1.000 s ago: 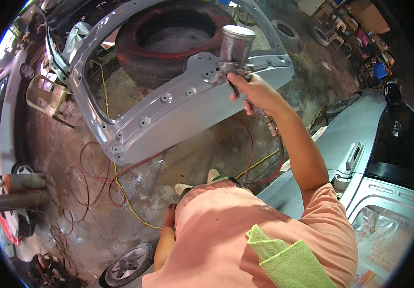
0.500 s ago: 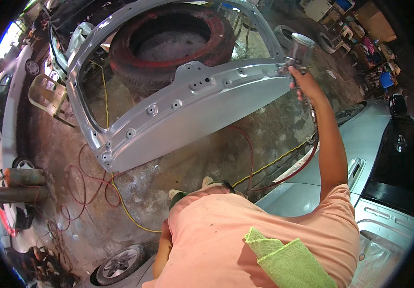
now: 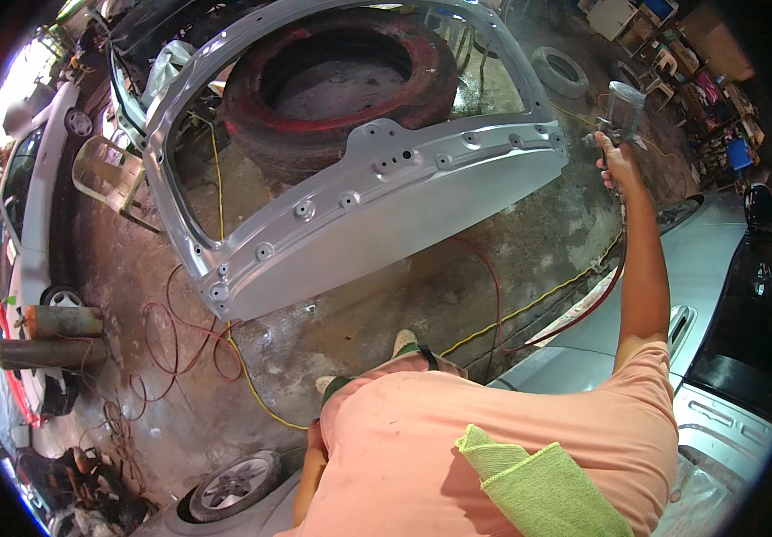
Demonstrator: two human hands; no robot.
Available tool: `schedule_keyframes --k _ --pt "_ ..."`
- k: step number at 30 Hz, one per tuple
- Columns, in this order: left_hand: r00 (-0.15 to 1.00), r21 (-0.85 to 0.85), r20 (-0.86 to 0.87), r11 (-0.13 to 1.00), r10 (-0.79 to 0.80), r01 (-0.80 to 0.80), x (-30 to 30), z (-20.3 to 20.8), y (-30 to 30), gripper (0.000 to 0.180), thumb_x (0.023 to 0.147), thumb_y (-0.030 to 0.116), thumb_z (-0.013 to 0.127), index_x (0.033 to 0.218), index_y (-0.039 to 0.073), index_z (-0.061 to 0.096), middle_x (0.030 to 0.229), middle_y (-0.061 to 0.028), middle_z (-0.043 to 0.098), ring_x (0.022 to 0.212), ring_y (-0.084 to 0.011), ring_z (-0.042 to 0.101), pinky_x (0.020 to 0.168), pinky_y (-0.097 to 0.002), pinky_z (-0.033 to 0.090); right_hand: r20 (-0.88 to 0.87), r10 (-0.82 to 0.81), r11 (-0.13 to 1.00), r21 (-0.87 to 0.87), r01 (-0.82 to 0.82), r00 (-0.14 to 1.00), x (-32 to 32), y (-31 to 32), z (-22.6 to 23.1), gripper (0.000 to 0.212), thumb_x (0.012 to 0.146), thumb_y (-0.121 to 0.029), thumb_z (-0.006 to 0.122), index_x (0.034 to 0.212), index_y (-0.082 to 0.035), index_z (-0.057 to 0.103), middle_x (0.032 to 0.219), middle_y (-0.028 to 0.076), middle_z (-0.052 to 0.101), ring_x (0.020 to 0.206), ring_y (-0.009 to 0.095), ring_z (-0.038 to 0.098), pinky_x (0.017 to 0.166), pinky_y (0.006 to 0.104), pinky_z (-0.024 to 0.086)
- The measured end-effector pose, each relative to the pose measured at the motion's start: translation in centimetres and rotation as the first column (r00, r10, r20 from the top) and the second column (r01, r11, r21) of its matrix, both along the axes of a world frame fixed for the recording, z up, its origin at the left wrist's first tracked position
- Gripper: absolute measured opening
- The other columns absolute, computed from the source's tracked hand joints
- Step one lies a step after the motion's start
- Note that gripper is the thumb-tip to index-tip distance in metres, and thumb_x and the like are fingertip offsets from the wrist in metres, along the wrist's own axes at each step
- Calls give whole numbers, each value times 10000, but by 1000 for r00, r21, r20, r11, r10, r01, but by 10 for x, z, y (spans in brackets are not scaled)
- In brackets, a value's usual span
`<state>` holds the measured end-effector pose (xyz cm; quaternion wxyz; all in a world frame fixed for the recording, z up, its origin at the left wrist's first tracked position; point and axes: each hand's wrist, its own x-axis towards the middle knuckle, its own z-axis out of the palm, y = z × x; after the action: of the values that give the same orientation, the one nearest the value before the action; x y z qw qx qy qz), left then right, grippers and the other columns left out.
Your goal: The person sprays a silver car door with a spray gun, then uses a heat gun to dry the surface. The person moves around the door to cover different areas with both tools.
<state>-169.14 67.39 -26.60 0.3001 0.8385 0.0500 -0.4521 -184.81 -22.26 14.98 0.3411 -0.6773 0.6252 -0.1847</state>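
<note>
My right hand (image 3: 617, 166) is closed around a paint spray gun (image 3: 613, 131) with a see-through cup on top. A hose runs down from its handle. The gun is held out past the right end of a silver car tailgate shell (image 3: 386, 246), apart from it. The tailgate has a large window opening and a smooth lower panel. Under and behind it lies a big tire (image 3: 435, 80) with red-stained sides. On the left side, my left arm (image 3: 311, 474) hangs beside my body; that hand's fingers are hidden by my shirt.
Red hose (image 3: 171, 345) and a yellow cord (image 3: 247, 380) trail over the concrete floor. A silver car (image 3: 574, 349) stands close on the right. At left are a plastic chair (image 3: 104, 179), gas cylinders (image 3: 55, 352) and a white car (image 3: 42, 179). Cluttered shelves (image 3: 708, 107) fill the far right.
My right hand has carried the spray gun rightward, from over the tailgate's right end to beyond it. The whole view has shifted slightly. My left arm stays at my side.
</note>
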Motion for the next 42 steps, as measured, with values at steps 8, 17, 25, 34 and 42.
schedule_keyframes --k 8,17,25,34,42 --pt "979 -16 45 980 -197 198 32 12 60 318 925 227 521 1090 55 732 1104 -191 735 1077 -376 675 958 -448 519 -94 211 977 63 -205 973 105 153 20 646 914 -601 621 1316 -98 564 807 34 582 519 111 511 442 301 468" --pt "821 134 317 880 -475 457 124 -67 215 378 944 227 454 1056 -25 711 1097 -271 698 1028 -447 660 948 -491 500 -153 388 919 138 -369 909 263 411 46 631 915 -567 637 1294 -69 563 844 53 582 527 115 525 450 298 485" --pt "984 51 126 991 -128 122 226 -80 344 317 922 229 602 1118 3 707 1087 -241 704 1025 -402 672 875 -448 533 -136 549 827 232 -513 824 389 634 34 629 908 -530 664 1281 -34 557 746 79 607 544 171 583 486 334 505" --pt "808 79 334 868 -486 490 260 -86 372 354 990 257 486 1126 5 694 1151 -284 665 1095 -486 620 938 -522 504 25 574 787 259 -560 819 379 744 29 572 953 -456 652 1295 -10 545 713 143 628 559 244 637 568 385 524" --pt "888 185 164 898 -429 400 347 -54 346 412 980 304 456 1193 35 685 1210 -289 652 1159 -476 603 982 -515 483 159 245 960 99 -262 956 352 819 -18 469 969 -382 673 1223 -6 558 769 217 658 650 389 666 567 452 517"
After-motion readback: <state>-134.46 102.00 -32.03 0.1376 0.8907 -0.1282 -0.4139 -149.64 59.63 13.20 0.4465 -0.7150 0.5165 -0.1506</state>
